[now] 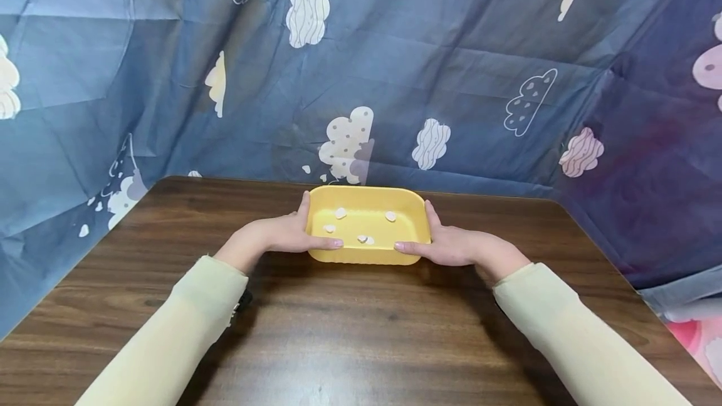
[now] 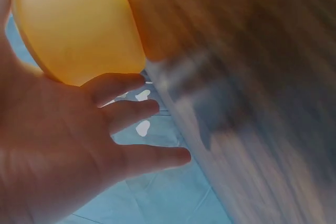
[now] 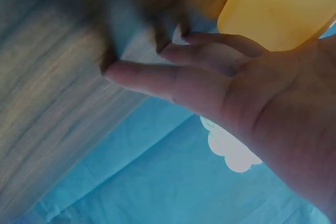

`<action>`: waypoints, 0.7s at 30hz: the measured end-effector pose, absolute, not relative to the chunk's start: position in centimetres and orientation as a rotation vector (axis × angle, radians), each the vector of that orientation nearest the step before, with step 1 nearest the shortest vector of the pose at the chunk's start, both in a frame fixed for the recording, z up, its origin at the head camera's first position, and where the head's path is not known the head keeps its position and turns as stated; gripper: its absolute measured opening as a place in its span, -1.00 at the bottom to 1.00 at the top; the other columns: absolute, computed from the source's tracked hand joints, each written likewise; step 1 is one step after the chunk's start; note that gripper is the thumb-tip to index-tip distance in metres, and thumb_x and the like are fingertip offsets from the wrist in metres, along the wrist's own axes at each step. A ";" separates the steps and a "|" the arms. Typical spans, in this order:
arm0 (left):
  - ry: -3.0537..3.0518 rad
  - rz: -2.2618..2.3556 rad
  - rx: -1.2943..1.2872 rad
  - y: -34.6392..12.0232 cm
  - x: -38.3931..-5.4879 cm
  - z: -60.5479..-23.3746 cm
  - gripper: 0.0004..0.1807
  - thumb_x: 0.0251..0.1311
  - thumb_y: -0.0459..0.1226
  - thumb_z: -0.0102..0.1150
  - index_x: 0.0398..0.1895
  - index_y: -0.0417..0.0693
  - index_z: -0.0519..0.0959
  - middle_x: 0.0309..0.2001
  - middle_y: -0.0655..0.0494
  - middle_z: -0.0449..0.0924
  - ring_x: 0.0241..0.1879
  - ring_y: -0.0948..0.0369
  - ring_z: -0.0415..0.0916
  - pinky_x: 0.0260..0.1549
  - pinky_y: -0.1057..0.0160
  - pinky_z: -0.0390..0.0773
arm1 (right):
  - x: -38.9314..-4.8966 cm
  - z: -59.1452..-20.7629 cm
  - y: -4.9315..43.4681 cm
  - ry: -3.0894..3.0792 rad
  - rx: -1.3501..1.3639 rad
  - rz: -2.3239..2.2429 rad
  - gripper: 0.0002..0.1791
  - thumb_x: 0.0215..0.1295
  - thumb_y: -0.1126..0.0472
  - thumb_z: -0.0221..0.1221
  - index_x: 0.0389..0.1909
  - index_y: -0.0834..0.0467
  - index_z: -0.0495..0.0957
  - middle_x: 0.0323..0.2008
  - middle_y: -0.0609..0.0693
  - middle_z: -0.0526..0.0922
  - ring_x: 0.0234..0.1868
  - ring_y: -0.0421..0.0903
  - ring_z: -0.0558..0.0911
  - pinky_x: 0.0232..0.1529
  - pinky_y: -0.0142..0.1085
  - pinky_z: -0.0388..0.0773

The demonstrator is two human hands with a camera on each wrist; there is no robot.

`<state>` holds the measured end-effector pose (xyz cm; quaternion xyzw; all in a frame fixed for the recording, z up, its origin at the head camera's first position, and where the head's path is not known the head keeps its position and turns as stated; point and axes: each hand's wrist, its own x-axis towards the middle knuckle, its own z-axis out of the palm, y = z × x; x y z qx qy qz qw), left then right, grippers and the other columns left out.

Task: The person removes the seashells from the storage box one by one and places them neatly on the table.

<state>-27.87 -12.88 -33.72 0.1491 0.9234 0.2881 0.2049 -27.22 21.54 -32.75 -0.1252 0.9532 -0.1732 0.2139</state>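
A yellow plastic tub (image 1: 369, 257) with rounded corners is near the table's far edge, between the two hands. Several small white pieces (image 1: 390, 215) lie scattered on its bottom; their kind is too small to tell. At its left end, the left hand (image 1: 284, 232) holds the tub, thumb across the front rim and forefinger along the end. The right hand (image 1: 451, 244) holds the opposite end in the same way. In the wrist views, the other fingers of the left hand (image 2: 58, 140) and right hand (image 3: 262, 87) spread out beside the tub's outer wall, close to the table.
The brown wood-grain table (image 1: 366, 337) stretches under both forearms. Behind it hangs a blue cloth (image 1: 383, 67) printed with clouds, which continues along both sides. A small dark object (image 1: 244, 301) shows at the left sleeve's cuff. Pink fabric (image 1: 699, 331) is at the right edge.
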 end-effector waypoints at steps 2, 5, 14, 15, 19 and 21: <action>2.557 0.814 0.401 -12.7 -28.2 -33.8 0.60 0.21 0.42 0.26 0.61 -0.22 -0.76 0.71 -0.42 -0.33 0.72 -0.15 -0.09 0.65 -0.10 0.10 | -27.7 -32.9 21.8 2.635 -0.350 -0.495 0.55 0.28 -0.69 0.02 0.63 0.24 -0.75 0.52 0.49 0.32 0.48 0.24 0.49 0.53 0.16 0.34; 2.540 0.822 0.379 -12.4 -28.6 -33.6 0.59 0.21 0.40 0.27 0.61 -0.18 -0.77 0.72 -0.37 -0.38 0.72 -0.13 -0.09 0.66 -0.08 0.09 | -28.5 -33.0 22.1 2.614 -0.359 -0.538 0.54 0.28 -0.68 0.03 0.63 0.20 -0.76 0.58 0.48 0.20 0.54 0.24 0.41 0.59 0.17 0.25; 2.512 0.831 0.381 -12.2 -29.2 -33.6 0.57 0.22 0.40 0.25 0.61 -0.15 -0.78 0.74 -0.32 -0.37 0.67 -0.10 0.06 0.62 -0.07 0.17 | -29.0 -33.2 22.7 2.583 -0.362 -0.626 0.51 0.31 -0.63 0.07 0.63 0.17 -0.76 0.70 0.38 -0.14 0.64 0.23 0.20 0.63 0.23 0.13; 2.511 0.834 0.384 -12.3 -29.2 -33.6 0.57 0.22 0.41 0.25 0.61 -0.15 -0.78 0.74 -0.32 -0.36 0.67 -0.09 0.07 0.62 -0.07 0.17 | -29.0 -33.1 22.7 2.587 -0.365 -0.626 0.51 0.31 -0.63 0.07 0.64 0.19 -0.75 0.69 0.39 -0.11 0.63 0.23 0.23 0.62 0.23 0.16; 2.495 0.862 0.381 -12.4 -29.2 -33.7 0.58 0.22 0.39 0.27 0.61 -0.14 -0.80 0.74 -0.30 -0.44 0.69 -0.08 0.00 0.64 -0.07 0.14 | -28.9 -33.2 22.5 2.606 -0.364 -0.606 0.51 0.31 -0.64 0.06 0.64 0.20 -0.73 0.64 0.40 0.09 0.57 0.22 0.33 0.58 0.21 0.24; 2.499 0.864 0.375 -12.5 -29.2 -33.8 0.58 0.22 0.40 0.26 0.61 -0.15 -0.80 0.74 -0.30 -0.45 0.70 -0.09 -0.01 0.64 -0.08 0.13 | -29.0 -33.3 22.4 2.616 -0.363 -0.597 0.52 0.30 -0.65 0.06 0.65 0.19 -0.73 0.61 0.40 0.18 0.54 0.21 0.37 0.57 0.20 0.26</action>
